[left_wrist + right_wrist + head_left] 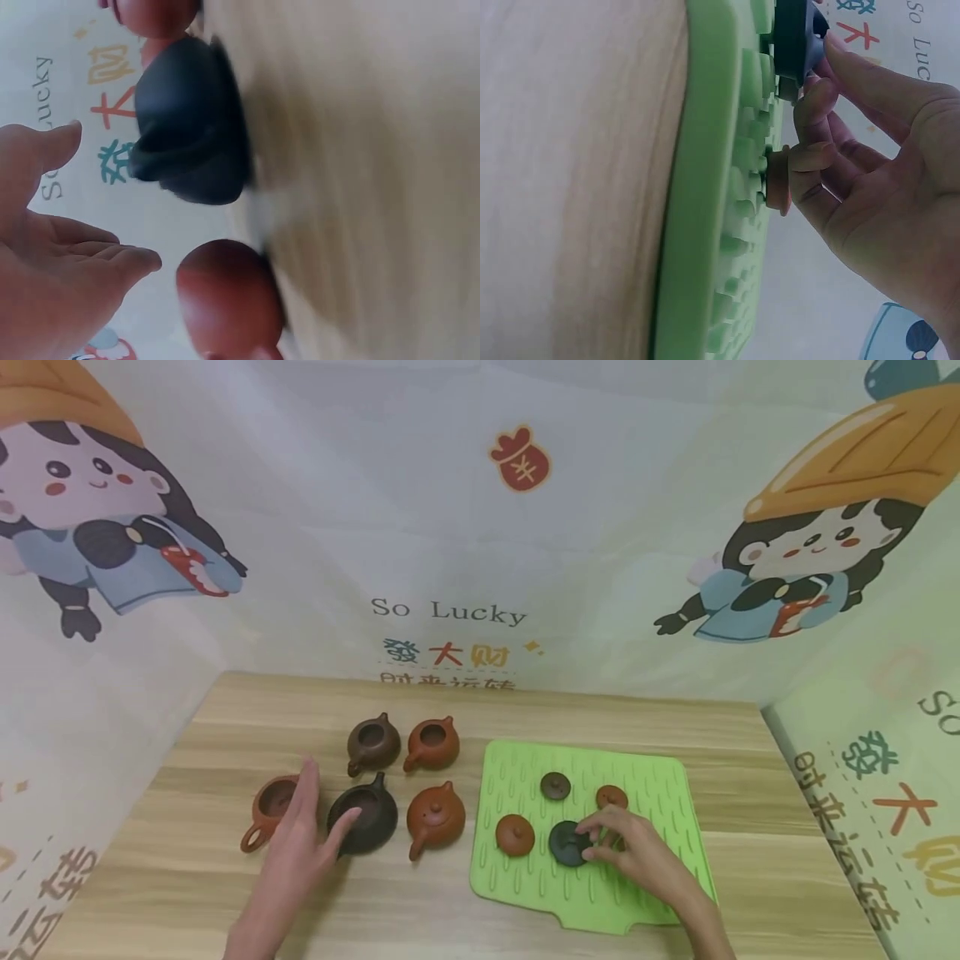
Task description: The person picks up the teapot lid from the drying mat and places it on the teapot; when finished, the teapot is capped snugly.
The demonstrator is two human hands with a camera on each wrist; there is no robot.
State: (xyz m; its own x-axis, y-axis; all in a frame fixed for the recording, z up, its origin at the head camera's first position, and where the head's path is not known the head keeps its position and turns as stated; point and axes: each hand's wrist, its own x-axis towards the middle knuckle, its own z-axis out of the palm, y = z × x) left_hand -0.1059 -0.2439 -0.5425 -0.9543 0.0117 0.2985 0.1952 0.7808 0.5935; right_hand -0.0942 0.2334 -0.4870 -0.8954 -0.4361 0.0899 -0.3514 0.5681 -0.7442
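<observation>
My right hand [637, 852] pinches the knob of a black teapot lid [564, 845] at the green studded mat; the right wrist view shows thumb and fingertips at the knob of this lid [791, 37]. Around it on the mat lie a dark brown lid [555, 786], a large reddish lid [515, 835] and a small orange-red lid [612, 796]. My left hand [296, 847], fingers extended and thumb apart, is beside an uncovered black teapot [375, 827], overlapping its edge in the head view. In the left wrist view this teapot [187, 105] stands apart from the fingers.
An uncovered orange-red teapot [272, 797] is left of the left hand, partly hidden by it. Farther back stand uncovered dark brown [386, 750] and orange-red [446, 750] teapots. A reddish teapot [442, 827] with its lid on stands left of the green mat [517, 887].
</observation>
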